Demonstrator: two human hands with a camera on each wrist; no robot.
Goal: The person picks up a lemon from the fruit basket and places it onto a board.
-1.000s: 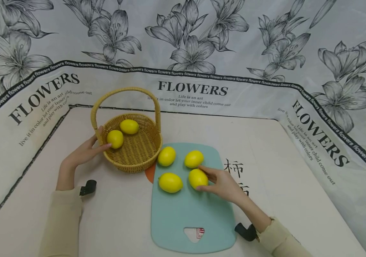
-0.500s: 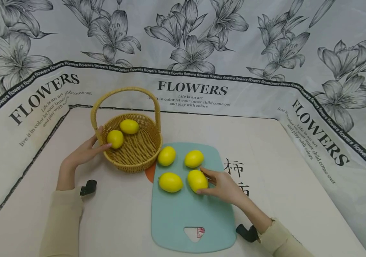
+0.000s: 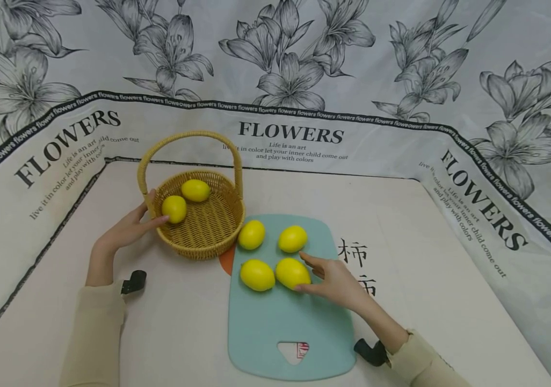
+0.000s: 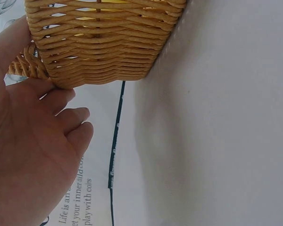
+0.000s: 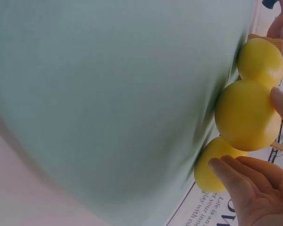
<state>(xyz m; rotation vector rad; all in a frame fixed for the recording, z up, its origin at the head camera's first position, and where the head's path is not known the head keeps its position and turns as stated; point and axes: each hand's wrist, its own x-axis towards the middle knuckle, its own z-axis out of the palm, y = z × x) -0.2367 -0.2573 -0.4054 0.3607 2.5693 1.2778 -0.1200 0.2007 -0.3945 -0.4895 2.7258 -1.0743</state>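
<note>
The left hand [image 3: 123, 231] holds the wicker basket [image 3: 203, 250] at its left rim, thumb over the edge; in the left wrist view this hand [image 4: 37, 136] has its fingers bent against the woven side [image 4: 104, 52]. Two lemons lie inside the basket. Four more rest on the teal board [image 3: 290, 322]. By the near-right lemon [image 3: 292, 273] the right hand [image 3: 338, 282] has its thumb at the lemon's edge and its fingers spread away. The right wrist view shows this lemon [image 5: 247, 115] between the thumb and fingers of the right hand [image 5: 259, 193], not gripped.
The board lies on a pale table [image 3: 174, 322], its far-left corner beside the basket. The basket's tall handle [image 3: 188, 134] arches upward. A flower-printed cloth [image 3: 290, 80] stands behind and along both sides. Black devices [image 3: 133, 282] sit at both wrists.
The near-right lemon has turned and shifted left, closer to the lemon beside it. The right hand's fingers have come away from it. The left hand and basket have stayed in place.
</note>
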